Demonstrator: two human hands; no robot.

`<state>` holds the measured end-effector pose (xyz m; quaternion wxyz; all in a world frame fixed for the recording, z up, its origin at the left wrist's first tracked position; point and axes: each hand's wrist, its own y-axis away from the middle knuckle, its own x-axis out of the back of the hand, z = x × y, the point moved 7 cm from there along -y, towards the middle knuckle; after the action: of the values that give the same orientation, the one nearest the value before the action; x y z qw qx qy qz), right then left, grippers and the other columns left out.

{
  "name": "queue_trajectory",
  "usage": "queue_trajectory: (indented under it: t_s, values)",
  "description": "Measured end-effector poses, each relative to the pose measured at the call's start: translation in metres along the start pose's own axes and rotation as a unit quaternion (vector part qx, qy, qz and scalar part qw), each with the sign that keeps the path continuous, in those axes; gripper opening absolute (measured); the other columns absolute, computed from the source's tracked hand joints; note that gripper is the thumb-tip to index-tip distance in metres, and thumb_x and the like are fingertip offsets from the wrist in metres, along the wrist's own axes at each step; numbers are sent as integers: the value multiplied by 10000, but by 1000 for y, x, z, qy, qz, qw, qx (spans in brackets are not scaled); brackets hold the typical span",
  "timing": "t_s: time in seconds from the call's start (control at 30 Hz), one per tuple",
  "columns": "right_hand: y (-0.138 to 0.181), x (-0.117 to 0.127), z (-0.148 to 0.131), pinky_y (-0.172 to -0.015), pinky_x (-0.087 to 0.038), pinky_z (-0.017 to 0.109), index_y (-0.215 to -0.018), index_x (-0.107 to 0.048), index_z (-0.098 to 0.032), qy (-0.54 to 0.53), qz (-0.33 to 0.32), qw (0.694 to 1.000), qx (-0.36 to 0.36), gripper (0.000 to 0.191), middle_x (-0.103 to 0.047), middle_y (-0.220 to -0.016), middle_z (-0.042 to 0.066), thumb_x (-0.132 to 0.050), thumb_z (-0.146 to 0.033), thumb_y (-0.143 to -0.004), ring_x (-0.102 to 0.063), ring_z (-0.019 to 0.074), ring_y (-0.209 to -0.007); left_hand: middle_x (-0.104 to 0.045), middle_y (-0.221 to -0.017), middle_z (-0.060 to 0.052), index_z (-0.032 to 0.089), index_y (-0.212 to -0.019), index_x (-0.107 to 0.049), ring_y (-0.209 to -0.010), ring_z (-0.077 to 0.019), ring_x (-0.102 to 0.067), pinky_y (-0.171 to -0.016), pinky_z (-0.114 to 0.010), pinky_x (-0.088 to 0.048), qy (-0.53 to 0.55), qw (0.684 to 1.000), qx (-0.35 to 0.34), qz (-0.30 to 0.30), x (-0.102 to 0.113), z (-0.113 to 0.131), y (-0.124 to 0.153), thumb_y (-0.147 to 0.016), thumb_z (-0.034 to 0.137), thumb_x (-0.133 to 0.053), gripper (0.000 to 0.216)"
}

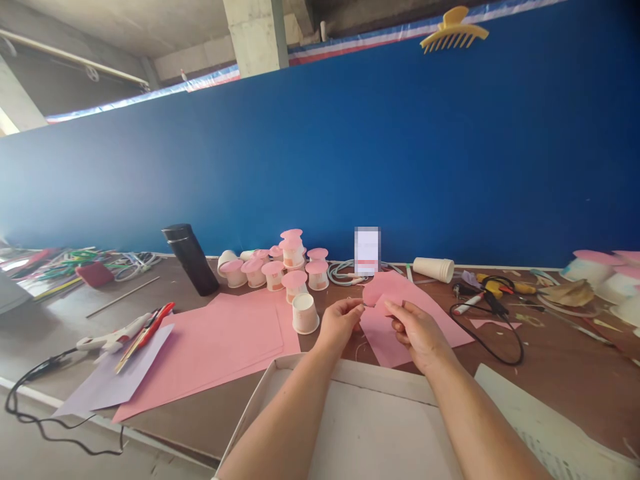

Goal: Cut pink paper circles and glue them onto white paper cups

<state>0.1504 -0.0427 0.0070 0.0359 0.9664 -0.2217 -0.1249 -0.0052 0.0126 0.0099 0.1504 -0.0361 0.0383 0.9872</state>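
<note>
Both hands are over the table, just beyond the white box lid or tray (pixel 380 427). My right hand (pixel 423 330) pinches a cut piece of pink paper (pixel 383 292) with a rounded edge between thumb and fingers. At the paper's left edge my left hand (pixel 343 323) is closed, thumb against fingers, gripping it too. A small dark line shows by the left fingertips; I cannot make out what it is. Behind and below lies a larger pink sheet (pixel 440 320). Left of my hands stands a white paper cup (pixel 305 313), upside down.
Paper cups with pink tops (pixel 294 283) are grouped behind. To the left are a black bottle (pixel 191 260), pink sheets (pixel 215 340), a glue gun (pixel 113 337) and red-handled scissors (pixel 155 327). Black cable (pixel 517 353) lies right. A blue partition (pixel 320 160) closes the back.
</note>
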Motion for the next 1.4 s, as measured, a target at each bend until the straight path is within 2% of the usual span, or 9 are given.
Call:
queue_trajectory:
  t_s: [0.23, 0.4, 0.57, 0.83, 1.07, 1.4]
  values:
    - [-2, -1, 3, -392, -170, 156, -740, -651, -156, 7, 5, 1000, 1, 349, -589, -740, 7, -812, -441, -620, -362, 48, -511, -621, -689, -8, 116, -781, -708, -494, -43, -428, -528, -203, -331, 30, 999, 0, -16, -2, -2, -2, -755, 293, -691, 179]
    - [0, -2, 1, -398, -178, 169, -739, -658, -158, 29, 4, 1000, 10, 340, -573, -691, -5, -810, -433, -610, -361, 56, -506, -536, -563, 18, 118, -709, -676, -500, -58, -414, -533, -204, -335, 39, 999, 16, -11, -2, 1, 2, -748, 310, -704, 199]
    - [0, -1, 1, -412, -177, 179, -708, -640, -166, 49, 10, 999, 11, 334, -437, -538, -54, -809, -438, -612, -323, 66, -492, -507, -537, 29, 124, -703, -672, -509, -66, -422, -538, -207, -341, 35, 999, 15, -19, -2, 1, 2, -747, 314, -688, 196]
    - [0, 1, 2, -424, -206, 209, -779, -684, -165, 80, 22, 996, 23, 413, -428, -514, -62, -796, -534, -630, -321, 77, -481, -518, -555, 22, 126, -701, -674, -529, -72, -421, -550, -214, -353, 42, 999, 10, -27, -3, 3, 4, -723, 353, -714, 231]
    - [-4, 4, 6, -428, -241, 200, -847, -701, -174, 94, 21, 995, 30, 424, -483, -547, -50, -778, -547, -662, -375, 82, -508, -533, -569, 19, 119, -713, -673, -518, -67, -424, -552, -212, -341, 42, 998, 26, -27, -4, 2, 4, -755, 300, -688, 186]
    - [0, 1, 1, -416, -315, 202, -846, -694, -187, 86, 34, 995, 35, 382, -605, -662, -5, -794, -489, -636, -520, 117, -560, -519, -562, 27, 123, -733, -679, -505, -68, -429, -551, -218, -341, 47, 998, 29, -38, -4, -4, 1, -746, 328, -699, 206]
